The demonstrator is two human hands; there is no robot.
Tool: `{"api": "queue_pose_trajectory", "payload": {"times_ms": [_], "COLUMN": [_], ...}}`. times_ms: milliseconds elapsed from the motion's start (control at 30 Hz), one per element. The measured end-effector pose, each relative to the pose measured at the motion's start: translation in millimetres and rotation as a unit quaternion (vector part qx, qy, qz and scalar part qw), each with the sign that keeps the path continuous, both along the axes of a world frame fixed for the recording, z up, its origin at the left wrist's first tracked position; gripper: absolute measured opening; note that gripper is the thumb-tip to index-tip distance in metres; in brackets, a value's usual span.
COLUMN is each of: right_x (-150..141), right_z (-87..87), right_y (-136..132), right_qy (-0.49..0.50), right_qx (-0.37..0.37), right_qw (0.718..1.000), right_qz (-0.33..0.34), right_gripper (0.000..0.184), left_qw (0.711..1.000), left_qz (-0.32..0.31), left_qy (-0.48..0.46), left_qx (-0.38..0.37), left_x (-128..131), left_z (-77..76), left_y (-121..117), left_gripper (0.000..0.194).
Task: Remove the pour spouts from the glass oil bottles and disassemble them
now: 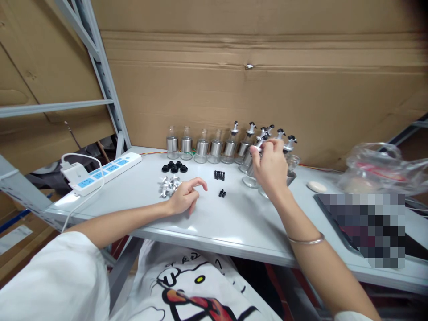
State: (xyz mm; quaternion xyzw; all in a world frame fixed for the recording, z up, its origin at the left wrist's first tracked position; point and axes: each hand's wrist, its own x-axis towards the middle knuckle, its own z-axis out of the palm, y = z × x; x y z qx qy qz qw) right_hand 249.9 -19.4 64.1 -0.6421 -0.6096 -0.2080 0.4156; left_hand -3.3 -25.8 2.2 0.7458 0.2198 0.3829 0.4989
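Right hand [271, 167] pinched a small silver spout cap [258, 147], apparently atop a clear glass bottle [250, 174]. Left hand [185, 196], fingers loosely curled, rested just beside silver metal fittings [169, 185], holding nothing.

A power strip [100, 172] lies at nine o'clock on the tabletop [214, 218] — a plastic bag [381, 171] at three o'clock.

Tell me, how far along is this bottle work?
About halfway, by the look of it. Around five bottles at the right already carry pourer tops. The right hand is at the top of another bottle. Four bottles at the left are topless, and black caps, silver pieces and small black plugs lie loose by the left hand.
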Motion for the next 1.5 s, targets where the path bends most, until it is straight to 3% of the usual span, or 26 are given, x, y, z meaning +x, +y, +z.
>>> {"api": "queue_pose_trajectory", "payload": {"times_ms": [100, 267, 400, 533, 633, 700, 967, 1167, 1333, 1500], "right_x": [-10, -31, -43, -49, -52, -53, -54, -58, -59, -61], "right_z": [-8.1, -22.5, -27.4, -30.9, -32.5, -31.8, -32.9, -36.4, -33.8, -33.2], "right_y": [2, 1, -5, -8, -10, -12, -17, -23, -24, -27], "right_qy": [0.007, 0.030, 0.056, 0.103, 0.144, 0.139, 0.107, 0.082, -0.091, -0.209], "right_qx": [0.024, -0.020, -0.090, -0.171, -0.240, -0.256, -0.243, -0.167, -0.082, -0.002], "right_qw": [0.996, 0.961, 0.918, 0.869, 0.821, 0.807, 0.822, 0.862, 0.875, 0.871], "right_qz": [0.090, 0.275, 0.381, 0.453, 0.497, 0.514, 0.504, 0.472, 0.469, 0.445], "right_gripper": [0.041, 0.046, 0.049, 0.053, 0.051, 0.047, 0.022, 0.035, 0.026, 0.032], "left_qw": [0.999, 0.996, 0.995, 0.998, 0.998, 0.994, 0.992, 0.997, 0.985, 0.981], "left_qz": [0.023, 0.042, 0.033, 0.052, -0.004, -0.044, -0.034, 0.010, -0.010, -0.013], "left_qy": [0.011, 0.055, 0.061, 0.024, 0.005, -0.006, 0.005, 0.065, 0.172, 0.164], "left_qx": [0.038, 0.055, 0.071, 0.005, -0.059, -0.095, -0.117, -0.048, 0.025, 0.100], "left_x": [2, 4, 2, 2, 5, 8, 11, 8, 6, 8], "left_z": [0.1, 2.5, 3.3, 4.9, 4.5, 2.6, -0.2, 1.0, 0.1, 5.2], "left_y": [3, 6, 7, 8, 8, 7, 5, 4, 2, -2], "left_gripper": [0.011, 0.055, 0.054, 0.048, 0.045, 0.050, 0.052, 0.037, 0.028, 0.028]}}
